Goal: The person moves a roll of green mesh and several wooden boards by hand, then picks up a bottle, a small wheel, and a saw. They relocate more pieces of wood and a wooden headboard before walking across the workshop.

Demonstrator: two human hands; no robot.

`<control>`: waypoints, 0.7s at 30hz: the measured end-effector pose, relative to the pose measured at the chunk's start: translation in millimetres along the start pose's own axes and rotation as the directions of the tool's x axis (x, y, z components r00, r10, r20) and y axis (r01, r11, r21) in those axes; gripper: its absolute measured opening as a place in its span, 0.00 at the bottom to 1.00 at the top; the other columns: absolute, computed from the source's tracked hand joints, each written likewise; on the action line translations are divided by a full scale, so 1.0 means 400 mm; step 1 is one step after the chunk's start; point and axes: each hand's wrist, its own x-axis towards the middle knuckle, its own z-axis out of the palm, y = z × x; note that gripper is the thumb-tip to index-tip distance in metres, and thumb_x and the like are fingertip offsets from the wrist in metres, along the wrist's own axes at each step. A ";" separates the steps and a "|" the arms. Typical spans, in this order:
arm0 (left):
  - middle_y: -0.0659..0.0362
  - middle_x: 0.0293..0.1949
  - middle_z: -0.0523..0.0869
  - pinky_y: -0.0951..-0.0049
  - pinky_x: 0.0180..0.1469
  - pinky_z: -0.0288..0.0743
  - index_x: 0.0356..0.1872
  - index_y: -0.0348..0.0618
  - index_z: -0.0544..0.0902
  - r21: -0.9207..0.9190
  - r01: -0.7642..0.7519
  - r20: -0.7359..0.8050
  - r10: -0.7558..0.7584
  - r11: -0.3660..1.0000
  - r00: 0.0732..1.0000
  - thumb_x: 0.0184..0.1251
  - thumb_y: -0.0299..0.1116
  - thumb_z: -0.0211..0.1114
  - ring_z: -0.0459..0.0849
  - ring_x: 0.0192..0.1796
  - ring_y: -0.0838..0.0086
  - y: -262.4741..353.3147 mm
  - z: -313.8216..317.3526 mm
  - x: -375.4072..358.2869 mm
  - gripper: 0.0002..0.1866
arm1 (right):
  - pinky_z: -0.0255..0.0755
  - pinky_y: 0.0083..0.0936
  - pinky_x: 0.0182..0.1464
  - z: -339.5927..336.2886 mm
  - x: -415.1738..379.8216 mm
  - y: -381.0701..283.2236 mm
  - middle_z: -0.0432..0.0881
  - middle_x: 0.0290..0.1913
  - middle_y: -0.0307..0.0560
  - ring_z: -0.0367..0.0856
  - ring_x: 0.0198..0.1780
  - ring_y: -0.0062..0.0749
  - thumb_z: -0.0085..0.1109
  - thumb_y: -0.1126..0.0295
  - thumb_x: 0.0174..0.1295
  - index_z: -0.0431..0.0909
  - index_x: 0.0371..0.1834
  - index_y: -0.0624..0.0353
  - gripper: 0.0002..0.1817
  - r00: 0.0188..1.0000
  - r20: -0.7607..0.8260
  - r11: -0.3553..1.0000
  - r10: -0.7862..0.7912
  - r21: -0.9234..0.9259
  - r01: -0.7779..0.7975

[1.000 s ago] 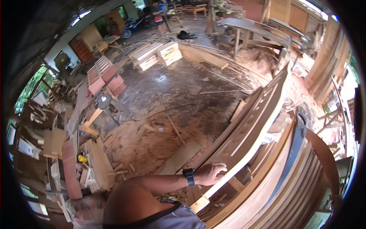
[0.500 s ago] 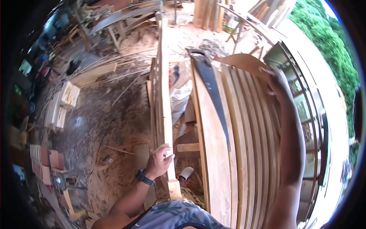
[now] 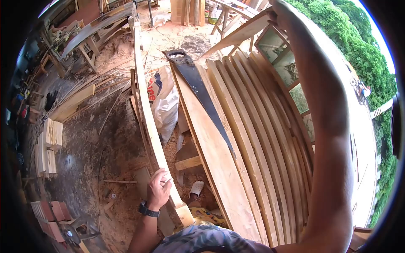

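Observation:
A long narrow wooden beam (image 3: 148, 116) runs away from my body. My left hand (image 3: 158, 189), with a dark watch on its wrist, has its curled fingers around the beam's near part. My right arm stretches far out, and my right hand (image 3: 276, 16) at the top grips the end of a thin wooden board (image 3: 242, 36), held tilted; its fingers are only partly seen. Between my arms lies a wide plank (image 3: 211, 160) with a handsaw (image 3: 202, 95) flat on top, its handle at the far end. Several planks (image 3: 257, 122) stand on edge beside it.
A printed white sack (image 3: 163, 99) stands between beam and planks. A glazed wooden frame (image 3: 291, 67) is beyond the planks. At left are stacked wood blocks (image 3: 49, 145) and a sawdust-strewn floor (image 3: 97, 143). A workbench (image 3: 99, 29) stands at the back left.
My right hand has moved up and outward with the thin board, which is now off the far end of the planks. The view has swung right; my left hand stays on the beam.

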 end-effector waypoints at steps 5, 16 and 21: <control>0.47 0.57 0.83 0.69 0.41 0.87 0.52 0.31 0.80 -0.079 0.014 -0.067 -0.019 0.997 0.998 0.64 0.23 0.70 0.89 0.43 0.61 -0.056 -0.010 -0.009 0.16 | 0.76 0.36 0.39 -0.232 0.192 0.175 0.70 0.27 0.29 0.69 0.28 0.23 0.57 0.44 0.72 0.76 0.36 0.44 0.18 0.959 -0.095 0.964 0.267 0.021 -0.266; 0.46 0.52 0.85 0.65 0.51 0.83 0.50 0.32 0.80 0.083 -0.130 -0.089 0.138 0.988 0.986 0.63 0.25 0.70 0.87 0.47 0.57 -0.020 -0.038 0.010 0.15 | 0.75 0.29 0.38 -0.350 -0.087 0.351 0.81 0.44 0.44 0.74 0.32 0.22 0.49 0.20 0.59 0.55 0.82 0.49 0.56 0.942 -0.230 0.947 0.244 -0.152 -0.282; 0.47 0.55 0.84 0.68 0.42 0.86 0.57 0.31 0.79 0.036 -0.095 -0.118 0.099 0.995 0.988 0.69 0.26 0.68 0.89 0.43 0.64 -0.074 -0.041 -0.056 0.18 | 0.72 0.26 0.26 -0.183 -0.258 0.310 0.80 0.39 0.44 0.73 0.20 0.21 0.59 0.32 0.64 0.53 0.83 0.47 0.50 0.936 -0.172 0.680 0.306 -0.649 -0.341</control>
